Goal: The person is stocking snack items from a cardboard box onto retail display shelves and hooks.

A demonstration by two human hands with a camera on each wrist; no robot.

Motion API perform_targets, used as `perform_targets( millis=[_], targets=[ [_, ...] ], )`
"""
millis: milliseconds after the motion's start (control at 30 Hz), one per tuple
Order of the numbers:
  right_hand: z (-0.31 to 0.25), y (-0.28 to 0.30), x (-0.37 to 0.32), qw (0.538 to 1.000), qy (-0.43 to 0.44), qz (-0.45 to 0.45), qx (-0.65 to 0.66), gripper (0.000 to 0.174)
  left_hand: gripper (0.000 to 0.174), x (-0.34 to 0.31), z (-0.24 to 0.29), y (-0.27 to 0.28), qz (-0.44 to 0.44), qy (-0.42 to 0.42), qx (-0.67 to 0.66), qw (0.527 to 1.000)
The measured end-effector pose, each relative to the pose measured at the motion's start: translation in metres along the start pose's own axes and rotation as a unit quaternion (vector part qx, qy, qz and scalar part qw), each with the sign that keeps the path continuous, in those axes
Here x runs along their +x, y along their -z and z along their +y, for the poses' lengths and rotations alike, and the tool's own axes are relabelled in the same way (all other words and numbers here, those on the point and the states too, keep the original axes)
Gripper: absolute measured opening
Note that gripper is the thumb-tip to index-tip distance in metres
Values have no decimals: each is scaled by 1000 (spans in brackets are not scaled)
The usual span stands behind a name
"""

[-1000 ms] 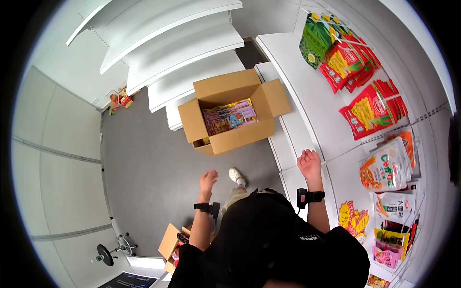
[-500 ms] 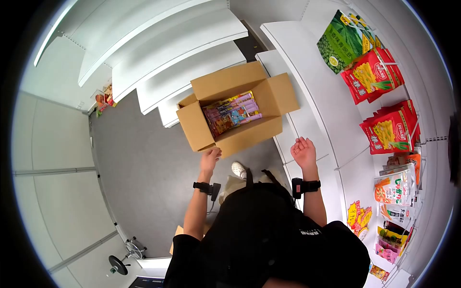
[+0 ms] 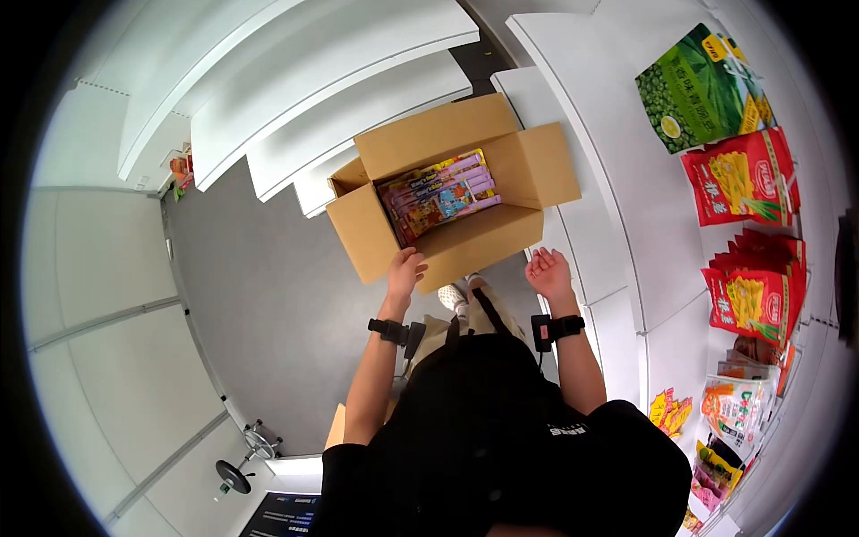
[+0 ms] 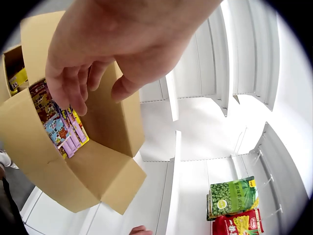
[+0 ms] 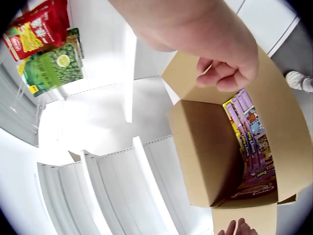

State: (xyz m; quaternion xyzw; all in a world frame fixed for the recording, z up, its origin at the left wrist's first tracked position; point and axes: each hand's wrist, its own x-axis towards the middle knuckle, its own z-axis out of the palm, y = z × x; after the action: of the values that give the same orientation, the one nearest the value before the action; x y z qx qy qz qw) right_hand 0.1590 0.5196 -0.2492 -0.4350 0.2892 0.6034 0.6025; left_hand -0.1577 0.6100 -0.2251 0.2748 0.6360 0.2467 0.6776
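Observation:
An open cardboard box (image 3: 483, 242) holds several purple and yellow snack packs (image 3: 447, 197), lying flat inside. My left hand (image 3: 407, 271) overlaps the box's near left corner in the head view, its fingers loosely bent with nothing in them. From the left wrist, the left hand (image 4: 112, 49) hangs over the box opening above the packs. My right hand (image 3: 548, 271) is off the box's near right side, palm up, fingers loosely curled and holding nothing. In the right wrist view the right hand (image 5: 227, 71) appears in front of a box flap (image 5: 188, 73).
White shelves (image 3: 349, 89) stand behind the box. Along the right shelf (image 3: 599, 152) hang green pea bags (image 3: 693, 94), red snack bags (image 3: 743, 179) and other packets (image 3: 738, 403). A stool (image 3: 237, 474) stands at lower left on the grey floor (image 3: 259, 295).
The person has come closer to the box. Both hands have moved forward toward its near side, the left reaching its corner. The right-hand shelf has shifted outward in view.

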Motion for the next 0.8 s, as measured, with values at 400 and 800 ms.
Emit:
perform_targets(
  millis=[400,800],
  targets=[
    [30,-25,127,975,-215,35,-52,91,52,143,0,-38,19,183,-53,982],
    [7,-49,154,960,-279,-32,14,86,45,283,-66,-47,72,345,27,935]
  ],
)
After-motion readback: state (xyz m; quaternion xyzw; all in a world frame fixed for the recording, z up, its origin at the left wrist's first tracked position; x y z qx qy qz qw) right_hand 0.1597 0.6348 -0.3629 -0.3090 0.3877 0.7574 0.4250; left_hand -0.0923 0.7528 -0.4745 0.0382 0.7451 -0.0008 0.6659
